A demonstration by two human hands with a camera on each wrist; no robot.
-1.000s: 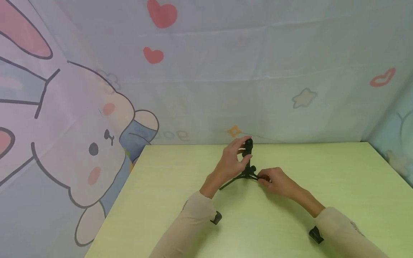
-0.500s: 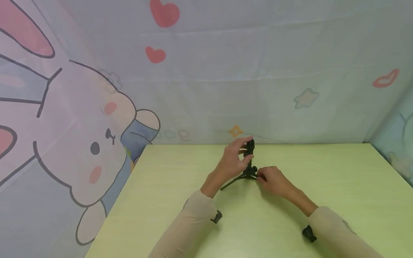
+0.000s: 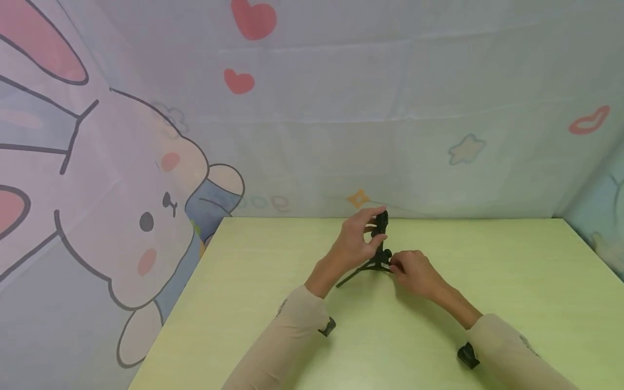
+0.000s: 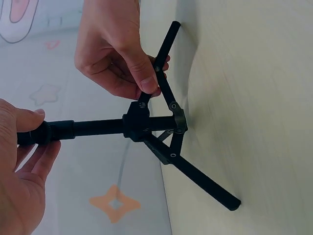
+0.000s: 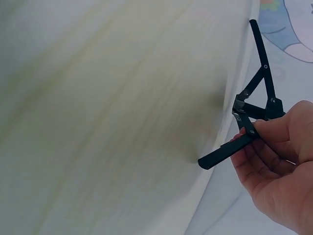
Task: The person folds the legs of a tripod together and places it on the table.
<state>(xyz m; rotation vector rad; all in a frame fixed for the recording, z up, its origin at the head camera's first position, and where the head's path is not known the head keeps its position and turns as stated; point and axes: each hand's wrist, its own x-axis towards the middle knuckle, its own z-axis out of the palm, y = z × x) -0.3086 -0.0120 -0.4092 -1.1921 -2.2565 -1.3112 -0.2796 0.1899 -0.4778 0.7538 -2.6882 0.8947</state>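
A small black tripod point(image 3: 381, 259) stands near the back of the table with its legs spread. My left hand point(image 3: 353, 241) holds the upper end of its column, thumb on one side and fingers on the other. In the left wrist view, the column point(image 4: 98, 128) runs from that hand to the leg hub point(image 4: 137, 122), and one leg point(image 4: 208, 183) slants away freely. My right hand point(image 3: 416, 273) pinches another leg between thumb and fingers, close to the hub. The right wrist view shows this leg point(image 5: 225, 152) with its tip sticking out past the fingers.
The pale yellow-green table point(image 3: 273, 260) ends at a hanging cloth point(image 3: 312, 135) printed with hearts, stars and a rabbit. Black wrist-worn pieces show under both sleeves point(image 3: 283, 338).
My right hand has shifted slightly left along the leg, closer to the hub. The left hand keeps its hold on the column. The head view has turned slightly.
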